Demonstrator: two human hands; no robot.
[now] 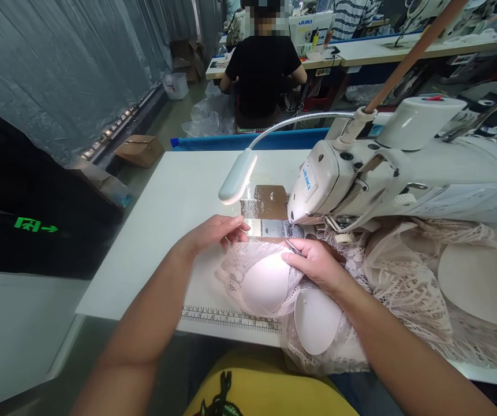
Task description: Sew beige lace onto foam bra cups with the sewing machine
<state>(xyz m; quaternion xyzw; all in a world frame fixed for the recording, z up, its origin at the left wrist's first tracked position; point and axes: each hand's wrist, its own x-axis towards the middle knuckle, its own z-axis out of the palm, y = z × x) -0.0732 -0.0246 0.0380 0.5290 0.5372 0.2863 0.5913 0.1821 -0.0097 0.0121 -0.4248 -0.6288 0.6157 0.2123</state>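
Observation:
A pale pink lace bra (265, 283) lies on the table's front part, its padded white cup facing up under the lamp. My right hand (315, 263) is closed around small metal thread snips (294, 247), their tips over the cup's upper edge. Beyond the lace's upper left edge is my left hand (216, 234), fingers loosely bent and apart, with nothing visible in them. The sewing machine (317, 182) stands just past my right hand, its needle area close to the metal plate (274, 228). A second cup (317, 320) hangs at the front edge.
More lace pieces with cups (482, 283) are heaped under the machine arm at right. A lamp (237, 176) on a bendy neck hangs over the work. A printed ruler (231, 319) runs along the front edge of the white table (144, 266). A person (263, 75) sits ahead.

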